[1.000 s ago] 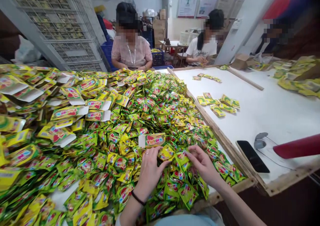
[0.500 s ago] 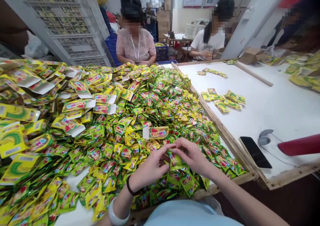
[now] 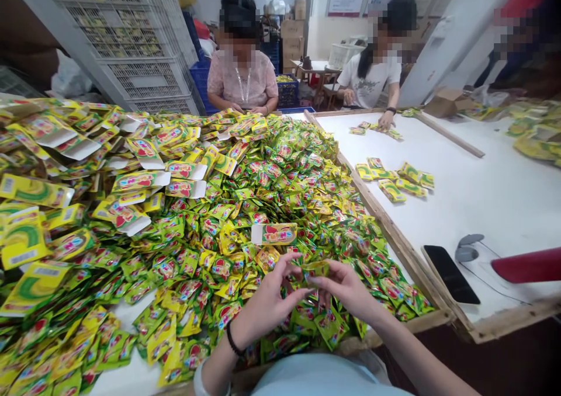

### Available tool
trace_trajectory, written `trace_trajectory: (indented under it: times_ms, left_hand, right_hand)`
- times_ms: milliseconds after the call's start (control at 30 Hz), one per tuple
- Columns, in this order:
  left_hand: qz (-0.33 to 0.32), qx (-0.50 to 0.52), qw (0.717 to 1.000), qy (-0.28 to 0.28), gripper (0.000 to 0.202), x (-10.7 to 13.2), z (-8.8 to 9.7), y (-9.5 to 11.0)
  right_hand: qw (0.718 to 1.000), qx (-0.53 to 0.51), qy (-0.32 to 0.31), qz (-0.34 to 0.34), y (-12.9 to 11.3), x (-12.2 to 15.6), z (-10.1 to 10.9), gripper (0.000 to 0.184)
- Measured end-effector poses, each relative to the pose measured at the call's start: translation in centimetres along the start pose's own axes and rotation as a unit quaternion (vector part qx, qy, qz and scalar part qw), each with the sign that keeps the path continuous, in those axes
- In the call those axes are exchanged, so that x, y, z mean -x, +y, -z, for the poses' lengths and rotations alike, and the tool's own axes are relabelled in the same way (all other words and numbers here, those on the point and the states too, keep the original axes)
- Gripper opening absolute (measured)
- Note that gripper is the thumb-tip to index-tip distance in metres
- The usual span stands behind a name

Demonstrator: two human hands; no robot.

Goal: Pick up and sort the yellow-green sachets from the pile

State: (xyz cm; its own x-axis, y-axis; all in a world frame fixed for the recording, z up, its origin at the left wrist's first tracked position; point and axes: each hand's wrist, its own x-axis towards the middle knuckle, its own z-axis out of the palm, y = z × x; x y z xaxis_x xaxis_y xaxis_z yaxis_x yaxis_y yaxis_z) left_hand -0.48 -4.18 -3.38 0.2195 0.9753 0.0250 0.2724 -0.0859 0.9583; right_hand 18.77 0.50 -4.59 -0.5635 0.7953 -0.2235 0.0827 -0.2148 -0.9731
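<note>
My left hand (image 3: pixel 268 302) and my right hand (image 3: pixel 346 288) meet just above the near edge of a big heap of green-and-yellow sachets (image 3: pixel 272 203). Both pinch the same small stack of sachets (image 3: pixel 314 267), held flat between the fingertips. A small printed carton (image 3: pixel 274 233) with a white flap lies on the heap just beyond my fingers. More flat cartons (image 3: pixel 140 181) are piled on the left half of the heap.
A wooden rail (image 3: pixel 385 232) divides the heap from a white table (image 3: pixel 482 191) holding a few sachets (image 3: pixel 394 177), a black phone (image 3: pixel 451 274) and a red object (image 3: pixel 526 265). Two people sit across the tables; grey crates (image 3: pixel 127 40) are stacked at back left.
My hands came together from rummaging apart in the heap and now hold a few sachets between them, raised slightly. A person opposite has reached a hand onto the white table.
</note>
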Motion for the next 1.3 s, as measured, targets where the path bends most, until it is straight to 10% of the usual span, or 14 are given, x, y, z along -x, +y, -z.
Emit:
trace_trajectory:
  times_ms: [200, 367, 500, 700, 933, 1133, 1300]
  left_hand:
    - [-0.011, -0.371, 0.88, 0.298, 0.046, -3.6, 5.6, -2.6]
    - [-0.084, -0.35, 0.908, 0.212, 0.017, -4.5, 6.1, -2.1]
    - [-0.15, -0.155, 0.962, 0.167, 0.035, -4.0, 5.4, 0.0]
    - [0.015, 0.217, 0.976, 0.031, 0.055, -4.3, 2.1, 0.4]
    - [0.073, 0.176, 0.982, -0.012, 0.037, -3.6, -0.5, 1.3]
    - [0.041, 0.158, 0.985, -0.06, 0.051, -3.1, -1.8, 2.2]
    - [0.038, 0.143, 0.985, -0.087, 0.046, -1.6, -2.3, 1.6]
  right_hand:
    - [0.961, 0.209, 0.107, 0.149, -2.5, -1.5, 3.5, 0.019]
    - [0.918, 0.334, 0.02, 0.213, -4.5, -3.1, 3.3, 0.017]
    - [0.959, 0.182, -0.035, 0.212, -3.8, -3.5, 1.0, 0.021]
    - [0.992, -0.045, -0.038, 0.114, -2.0, -1.2, -1.1, 0.021]
    - [0.969, 0.038, 0.182, 0.165, -5.7, 0.9, 2.5, 0.023]
    - [0.943, 0.208, 0.071, 0.25, -7.6, 0.2, 0.9, 0.007]
    - [0.882, 0.424, 0.001, 0.207, -7.0, 2.0, 0.6, 0.029]
